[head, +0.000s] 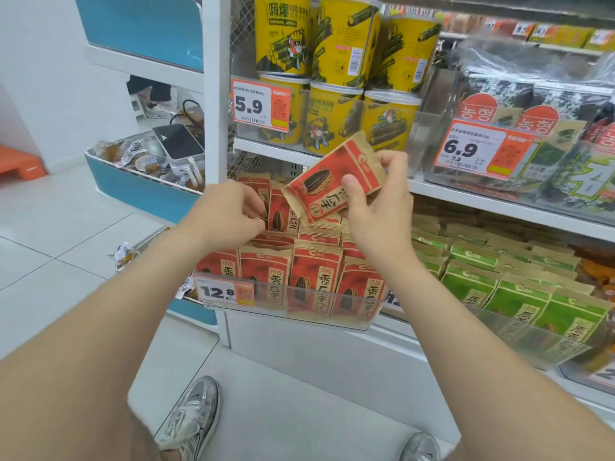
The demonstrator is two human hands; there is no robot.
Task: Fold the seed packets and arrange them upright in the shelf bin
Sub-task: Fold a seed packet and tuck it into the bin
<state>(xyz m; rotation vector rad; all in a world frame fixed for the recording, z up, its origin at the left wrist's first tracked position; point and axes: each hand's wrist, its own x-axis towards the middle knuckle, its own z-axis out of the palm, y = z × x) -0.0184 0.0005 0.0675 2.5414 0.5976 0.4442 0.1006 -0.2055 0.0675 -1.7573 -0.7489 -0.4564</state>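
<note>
My right hand (372,201) holds a red and brown seed packet (327,181) tilted in the air above the clear shelf bin (289,319), thumb on its front. Several matching red packets (314,277) stand upright in rows inside the bin. My left hand (229,211) reaches into the back left of the bin, its fingers curled onto an upright packet (279,212) there.
Green seed packets (519,294) fill the neighbouring bin on the right. Yellow tubs (332,118) and seaweed bags (532,128) sit on the shelf above. A blue and white basket (139,181) with snacks and a phone stands at left. My shoes (193,417) are on the tiled floor.
</note>
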